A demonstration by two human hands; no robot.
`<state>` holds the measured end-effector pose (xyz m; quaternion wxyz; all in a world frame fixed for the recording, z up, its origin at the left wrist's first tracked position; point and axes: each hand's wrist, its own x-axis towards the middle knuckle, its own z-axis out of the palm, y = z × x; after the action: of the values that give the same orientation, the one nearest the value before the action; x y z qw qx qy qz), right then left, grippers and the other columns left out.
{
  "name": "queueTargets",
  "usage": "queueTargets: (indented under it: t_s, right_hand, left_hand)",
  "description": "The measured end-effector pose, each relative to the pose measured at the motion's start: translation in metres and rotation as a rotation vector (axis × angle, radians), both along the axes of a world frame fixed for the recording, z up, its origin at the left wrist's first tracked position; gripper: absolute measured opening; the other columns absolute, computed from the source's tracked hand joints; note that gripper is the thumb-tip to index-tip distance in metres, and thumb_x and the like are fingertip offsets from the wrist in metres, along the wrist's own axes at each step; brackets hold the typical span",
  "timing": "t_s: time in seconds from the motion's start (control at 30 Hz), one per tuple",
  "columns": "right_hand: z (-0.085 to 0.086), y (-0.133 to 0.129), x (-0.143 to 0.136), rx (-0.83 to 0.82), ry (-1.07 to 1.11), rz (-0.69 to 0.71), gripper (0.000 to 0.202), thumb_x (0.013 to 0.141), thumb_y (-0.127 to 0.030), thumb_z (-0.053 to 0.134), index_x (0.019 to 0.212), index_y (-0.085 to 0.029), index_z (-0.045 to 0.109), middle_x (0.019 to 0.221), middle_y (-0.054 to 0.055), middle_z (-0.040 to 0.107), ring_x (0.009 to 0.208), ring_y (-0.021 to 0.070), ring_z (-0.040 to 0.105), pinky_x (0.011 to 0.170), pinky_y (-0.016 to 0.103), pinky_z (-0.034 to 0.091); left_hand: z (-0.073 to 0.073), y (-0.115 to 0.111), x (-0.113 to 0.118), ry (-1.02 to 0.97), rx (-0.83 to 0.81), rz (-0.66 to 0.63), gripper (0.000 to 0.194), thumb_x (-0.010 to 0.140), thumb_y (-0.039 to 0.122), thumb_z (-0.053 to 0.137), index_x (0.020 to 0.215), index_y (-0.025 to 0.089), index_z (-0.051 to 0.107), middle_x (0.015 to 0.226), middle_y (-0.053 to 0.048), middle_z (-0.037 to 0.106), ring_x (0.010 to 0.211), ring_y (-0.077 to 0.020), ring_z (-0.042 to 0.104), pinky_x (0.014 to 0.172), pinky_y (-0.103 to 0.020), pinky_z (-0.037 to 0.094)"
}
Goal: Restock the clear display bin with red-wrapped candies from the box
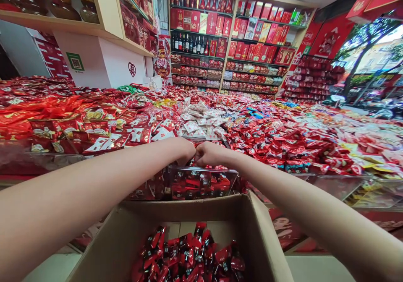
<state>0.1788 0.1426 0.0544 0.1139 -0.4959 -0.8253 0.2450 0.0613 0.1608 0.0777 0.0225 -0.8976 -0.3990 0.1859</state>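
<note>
L hand (185,150) & R hand (208,154) meet at the rear of a clear bin's (203,170) front rim, at approx. mid of the counter's (385,220) front edge; can't tell if knuckles touch. L hand bends down at the wrist, fingers mostly hidden; R hand is curled in, fingers tucked under. Can't tell if either holds anything.

Red/black sweets (189,252) are in 2 spots: in the bin, seen thru its front, & heaped in an open cardboard box (189,211) below the hands, in front of the counter's front edge. Bare cardboard shows nr the box's far wall.

White sweets (201,120) lie just past the hands; a red pile (292,147) sits along the front edge to the R, yellow pkts (376,164) nr the R front corner. Durian pkts (44,131) line the front edge toward L. Rear: shelves (231,34) w/ bottles (187,43).
</note>
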Motion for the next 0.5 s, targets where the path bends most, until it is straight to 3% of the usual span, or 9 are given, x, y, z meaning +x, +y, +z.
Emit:
queueTargets:
  t_s: [0.13,0.27,0.5]
  right_hand:
    - [0.014,-0.006,0.022,-0.039,0.158,-0.005,0.013,0.056,-0.021,0.057,0.067,-0.014,0.054,0.055,-0.002,0.053,0.045,0.0056,0.041,0.038,0.016,0.030]
    - [0.012,-0.005,0.034,-0.046,0.236,-0.028,0.012,0.057,-0.020,0.058,0.066,-0.013,0.054,0.055,-0.001,0.053,0.043,0.0048,0.040,0.038,0.016,0.030]
    - [0.004,-0.005,0.031,-0.055,0.321,-0.021,0.009,0.059,-0.017,0.058,0.066,-0.013,0.054,0.058,0.000,0.057,0.048,0.0066,0.048,0.043,0.017,0.037]
  left_hand:
    - [0.003,-0.012,0.001,0.197,-0.037,-0.064,0.013,0.078,0.024,0.050,0.082,0.015,0.058,0.084,-0.001,0.063,0.077,-0.0150,0.059,0.070,-0.035,0.046]
    - [0.004,-0.015,0.003,0.257,-0.115,-0.132,0.015,0.079,0.025,0.048,0.085,0.016,0.058,0.090,-0.002,0.062,0.081,-0.0155,0.058,0.072,-0.036,0.045]
    - [0.006,-0.006,0.008,0.375,-0.264,-0.119,0.023,0.079,0.034,0.047,0.079,0.014,0.060,0.072,0.000,0.064,0.059,-0.0111,0.058,0.057,-0.029,0.047]
